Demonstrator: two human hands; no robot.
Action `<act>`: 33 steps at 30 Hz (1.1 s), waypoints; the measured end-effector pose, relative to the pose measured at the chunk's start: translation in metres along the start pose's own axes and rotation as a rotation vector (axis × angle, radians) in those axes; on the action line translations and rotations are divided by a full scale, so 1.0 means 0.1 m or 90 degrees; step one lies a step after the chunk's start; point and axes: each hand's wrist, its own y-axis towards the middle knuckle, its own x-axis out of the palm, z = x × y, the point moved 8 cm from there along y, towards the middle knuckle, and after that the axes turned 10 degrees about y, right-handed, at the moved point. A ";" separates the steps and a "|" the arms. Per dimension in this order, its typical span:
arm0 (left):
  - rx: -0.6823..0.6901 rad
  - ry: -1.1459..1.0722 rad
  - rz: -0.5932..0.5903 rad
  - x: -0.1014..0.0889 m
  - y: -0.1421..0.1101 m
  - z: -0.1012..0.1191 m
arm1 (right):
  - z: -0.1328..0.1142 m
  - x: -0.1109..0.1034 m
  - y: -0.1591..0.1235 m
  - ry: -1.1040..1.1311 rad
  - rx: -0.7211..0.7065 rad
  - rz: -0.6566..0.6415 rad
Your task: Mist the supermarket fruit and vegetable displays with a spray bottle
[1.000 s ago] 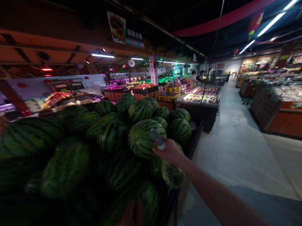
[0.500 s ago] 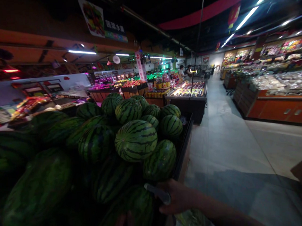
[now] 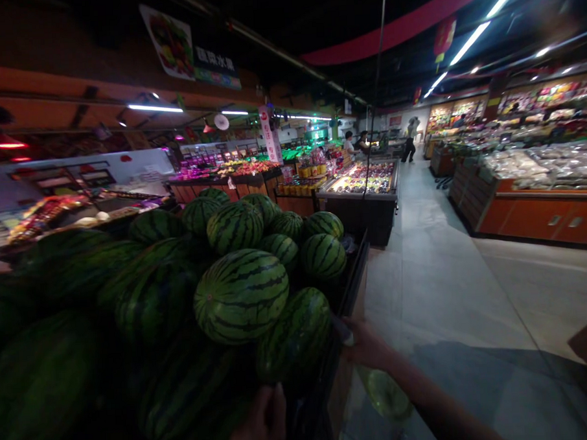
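Note:
My right hand [image 3: 367,346] is closed on a pale, elongated object [image 3: 346,334], its kind unclear in the dim light. It is beside the edge of the dark display bin [image 3: 353,279]. Beneath that forearm hangs a clear plastic bag [image 3: 386,394] with something light green inside. Low in the view, my left hand [image 3: 261,419] has its fingers curled together, with nothing showing between them. A striped watermelon [image 3: 293,333] lies just beyond it, and a larger, lighter one [image 3: 241,297] rests higher on the pile. Whether the left hand touches a melon, I cannot tell.
An aisle floor [image 3: 432,272] runs along the right. Ahead stands a lit produce case [image 3: 356,211]; across the aisle is an orange-fronted counter [image 3: 541,209] with bagged goods. A person [image 3: 410,139] is far down the aisle, and others stand behind the case.
The view has moved closer to the watermelons. My right hand has moved away from the melons toward the bin's edge, and my left hand has come further into view. A distant person has appeared.

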 end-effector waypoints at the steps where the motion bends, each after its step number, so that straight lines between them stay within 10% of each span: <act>1: -0.001 -0.041 0.000 0.03 0.16 0.15 | -0.07 0.13 -0.02 0.015 -0.029 -0.056; 6: 0.039 -0.051 0.045 0.21 0.80 0.73 | -0.16 0.38 0.04 0.119 -0.070 -0.199; 12: 0.023 0.137 -0.029 0.78 1.19 0.90 | 0.55 -0.80 0.75 0.028 0.075 0.039; 17: 0.055 0.213 0.023 0.77 1.21 0.98 | 0.65 -1.47 1.21 -0.008 0.086 0.108; 26: 0.000 0.169 0.075 0.70 1.20 0.99 | -0.95 -0.32 1.72 0.117 -0.167 -0.198; 33: -0.030 0.147 0.105 0.69 1.18 0.96 | -1.23 -0.46 2.51 0.032 -0.129 -0.095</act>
